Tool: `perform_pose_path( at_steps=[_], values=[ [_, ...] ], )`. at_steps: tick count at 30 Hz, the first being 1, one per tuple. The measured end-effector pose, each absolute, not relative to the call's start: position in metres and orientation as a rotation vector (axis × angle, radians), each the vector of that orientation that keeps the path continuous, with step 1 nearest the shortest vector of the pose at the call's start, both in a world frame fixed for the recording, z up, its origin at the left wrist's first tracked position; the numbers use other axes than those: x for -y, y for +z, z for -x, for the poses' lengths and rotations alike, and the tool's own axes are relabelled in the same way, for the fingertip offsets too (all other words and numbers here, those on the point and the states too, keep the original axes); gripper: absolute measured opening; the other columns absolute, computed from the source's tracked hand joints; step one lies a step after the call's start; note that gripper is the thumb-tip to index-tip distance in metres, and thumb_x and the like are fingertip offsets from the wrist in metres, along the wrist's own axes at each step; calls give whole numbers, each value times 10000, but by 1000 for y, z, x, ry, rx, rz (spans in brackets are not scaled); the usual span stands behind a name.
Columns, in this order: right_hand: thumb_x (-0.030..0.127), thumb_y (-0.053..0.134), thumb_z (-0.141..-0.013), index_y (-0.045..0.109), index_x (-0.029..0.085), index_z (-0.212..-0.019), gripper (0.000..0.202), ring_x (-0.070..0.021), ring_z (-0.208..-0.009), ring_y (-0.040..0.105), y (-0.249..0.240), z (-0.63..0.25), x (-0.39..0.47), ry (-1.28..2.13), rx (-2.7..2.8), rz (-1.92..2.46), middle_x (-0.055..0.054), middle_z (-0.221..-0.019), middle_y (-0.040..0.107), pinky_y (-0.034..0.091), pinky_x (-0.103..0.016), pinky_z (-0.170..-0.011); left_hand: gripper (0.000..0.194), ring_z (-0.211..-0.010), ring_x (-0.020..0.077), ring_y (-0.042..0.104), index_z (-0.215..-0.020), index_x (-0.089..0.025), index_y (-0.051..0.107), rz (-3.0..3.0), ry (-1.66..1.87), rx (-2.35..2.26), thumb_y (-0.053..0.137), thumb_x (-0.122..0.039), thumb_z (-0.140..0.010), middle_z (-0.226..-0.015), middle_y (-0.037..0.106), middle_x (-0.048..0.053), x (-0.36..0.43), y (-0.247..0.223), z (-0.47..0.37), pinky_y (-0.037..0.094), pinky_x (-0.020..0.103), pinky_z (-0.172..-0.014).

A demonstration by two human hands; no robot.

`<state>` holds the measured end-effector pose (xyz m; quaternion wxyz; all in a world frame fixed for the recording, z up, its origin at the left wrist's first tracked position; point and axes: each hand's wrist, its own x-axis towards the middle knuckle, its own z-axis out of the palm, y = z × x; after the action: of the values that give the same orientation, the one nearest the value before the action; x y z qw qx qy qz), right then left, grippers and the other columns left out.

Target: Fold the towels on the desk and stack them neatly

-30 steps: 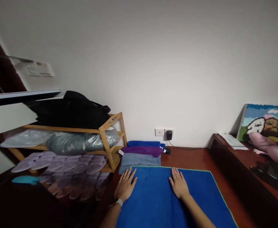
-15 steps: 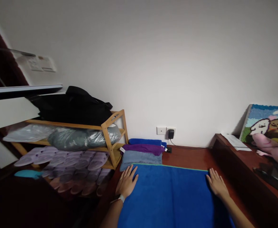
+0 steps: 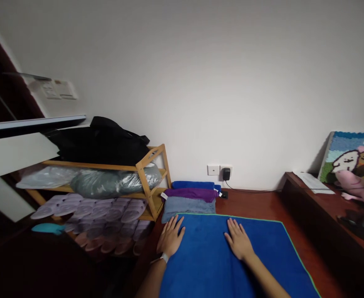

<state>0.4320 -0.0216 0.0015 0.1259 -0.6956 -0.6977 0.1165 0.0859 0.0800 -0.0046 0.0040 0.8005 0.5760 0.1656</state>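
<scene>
A blue towel [image 3: 200,256] with a light green edge lies spread over the reddish-brown wooden surface [image 3: 256,203]. My left hand [image 3: 171,238] rests flat at its far left corner, fingers apart. On the middle of the cloth, a little short of the far edge, my right hand [image 3: 239,240] lies flat with its fingers spread. Just beyond the left hand are a grey-blue towel [image 3: 189,207], a folded purple towel [image 3: 191,193] and a folded blue towel [image 3: 192,184]. The near part of the spread towel runs out of view.
On the left, a wooden rack [image 3: 147,186] holds a black bag [image 3: 104,142], plastic-wrapped bundles and several lilac slippers [image 3: 133,210]. A black plug [image 3: 226,174] sits in the wall socket, its cable trailing right. At right are a pink plush toy [image 3: 358,188] and a picture [image 3: 355,159].
My right hand has moved left from the towel's far right corner to its middle, uncovering the green-edged right side. The left hand stays at its corner. The view has shifted slightly.
</scene>
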Motion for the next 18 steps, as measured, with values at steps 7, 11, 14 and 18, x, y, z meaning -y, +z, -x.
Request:
perform_pose_path(
  at_steps=[7, 11, 14, 18],
  values=[
    [627, 175, -910, 334, 185, -1604, 838, -338, -1543, 241, -26, -631, 78, 206, 1658, 2427, -65, -1629, 401, 233, -563, -1258, 528, -1523, 261, 342, -1528, -309, 472, -2526, 519, -1811, 401, -475, -1031, -1636, 422, 45, -77, -1, -89, 275, 469, -1243],
    [791, 194, -814, 376, 422, -1566, 858, -393, -1489, 353, -36, -687, 97, 90, 1396, 2393, 4, -1516, 551, 307, -633, -1212, 527, -1519, 265, 351, -1525, -302, 477, -2526, 541, -1812, 400, -470, -1032, -1639, 414, 54, -78, -4, -89, 277, 469, -1241],
    [766, 130, -863, 336, 306, -1603, 896, -374, -1518, 303, -32, -641, 89, -20, 1477, 2269, -35, -1573, 485, 252, -616, -1247, 524, -1519, 263, 352, -1525, -310, 476, -2523, 556, -1817, 406, -466, -1029, -1634, 425, 48, -80, -7, -89, 276, 469, -1240],
    [636, 126, -997, 302, 131, -1606, 811, -280, -1555, 229, -10, -502, 69, 65, 1841, 2072, -77, -1666, 308, 177, -497, -1292, 532, -1519, 261, 350, -1527, -307, 473, -2528, 565, -1811, 408, -477, -1027, -1636, 422, 51, -82, -9, -88, 272, 462, -1240]
  ],
)
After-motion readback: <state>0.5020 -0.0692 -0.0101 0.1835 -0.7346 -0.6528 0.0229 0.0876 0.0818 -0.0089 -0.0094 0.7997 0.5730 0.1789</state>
